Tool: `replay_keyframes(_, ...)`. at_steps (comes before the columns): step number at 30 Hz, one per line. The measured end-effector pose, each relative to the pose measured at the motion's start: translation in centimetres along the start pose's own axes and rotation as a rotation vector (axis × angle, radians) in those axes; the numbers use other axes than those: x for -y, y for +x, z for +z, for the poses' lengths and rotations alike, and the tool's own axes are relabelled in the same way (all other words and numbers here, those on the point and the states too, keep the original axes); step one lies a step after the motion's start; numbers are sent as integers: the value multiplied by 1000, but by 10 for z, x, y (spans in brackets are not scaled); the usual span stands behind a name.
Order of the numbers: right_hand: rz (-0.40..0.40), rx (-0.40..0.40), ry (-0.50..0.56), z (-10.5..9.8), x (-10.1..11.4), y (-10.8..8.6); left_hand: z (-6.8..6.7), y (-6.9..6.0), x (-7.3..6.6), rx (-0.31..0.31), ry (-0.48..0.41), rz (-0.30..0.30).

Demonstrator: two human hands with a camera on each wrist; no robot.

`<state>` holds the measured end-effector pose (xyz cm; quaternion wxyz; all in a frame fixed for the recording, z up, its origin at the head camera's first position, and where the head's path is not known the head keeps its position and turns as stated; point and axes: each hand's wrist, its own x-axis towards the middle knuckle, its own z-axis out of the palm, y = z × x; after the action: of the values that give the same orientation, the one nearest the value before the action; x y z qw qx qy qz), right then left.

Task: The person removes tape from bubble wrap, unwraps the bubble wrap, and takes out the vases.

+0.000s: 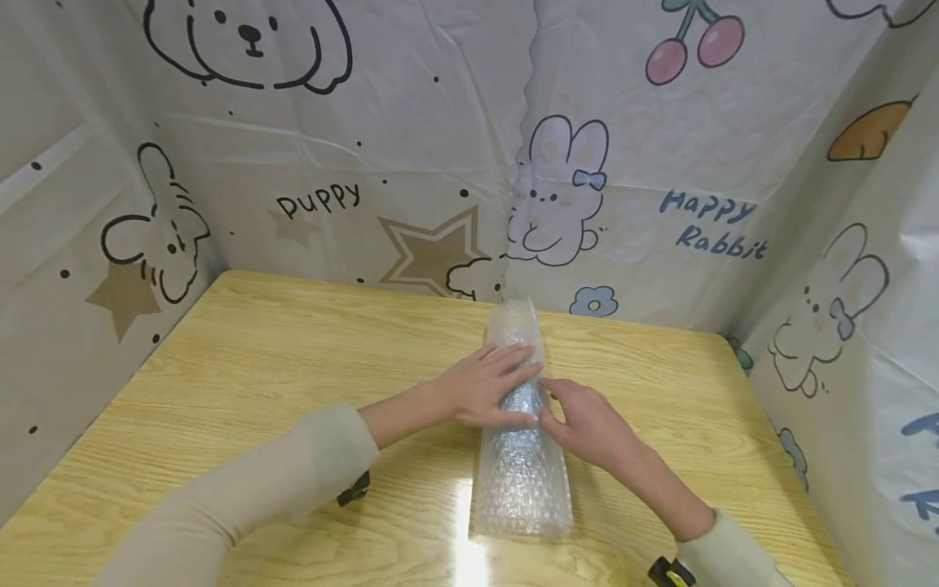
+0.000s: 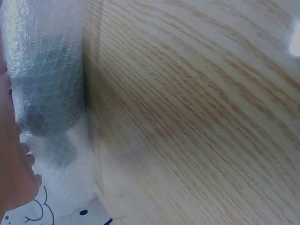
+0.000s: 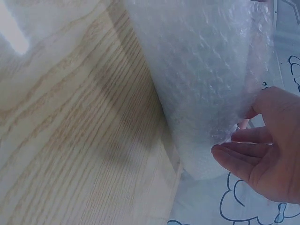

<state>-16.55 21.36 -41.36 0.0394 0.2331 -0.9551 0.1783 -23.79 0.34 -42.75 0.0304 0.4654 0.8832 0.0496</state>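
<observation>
A long roll of bubble wrap (image 1: 519, 481) lies lengthwise on the table. A dark bluish-grey, roughly cylindrical item (image 2: 49, 89) shows blurred through the film in the left wrist view; its kind cannot be made out. My left hand (image 1: 484, 387) rests across the roll's middle, fingers spread and thumb apart. At the roll's right side, my right hand (image 1: 590, 424) touches the wrap with loosely bent fingers, its thumb and forefinger apart. The right wrist view shows those fingertips (image 3: 225, 152) against the film near its far end. Part of the roll is hidden under the left hand.
The wood-grain table (image 1: 293, 359) extends to both sides of the roll. A printed cloth (image 1: 411, 122) with cartoon animals hangs behind and along both sides, and the roll's far end reaches close to it. Bright glare (image 1: 469, 562) lies on the table's near part.
</observation>
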Motion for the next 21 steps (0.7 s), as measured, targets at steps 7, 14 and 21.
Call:
replay_keyframes(7,-33,-44,-51,2,3,4,2,0,0,2,16,8)
replay_keyframes(14,-124,-128,-117,5,4,5,2,0,1,-3,27,21)
replay_keyframes(21,-148,-169,-180,7,5,9,3,1,1,-7,24,27)
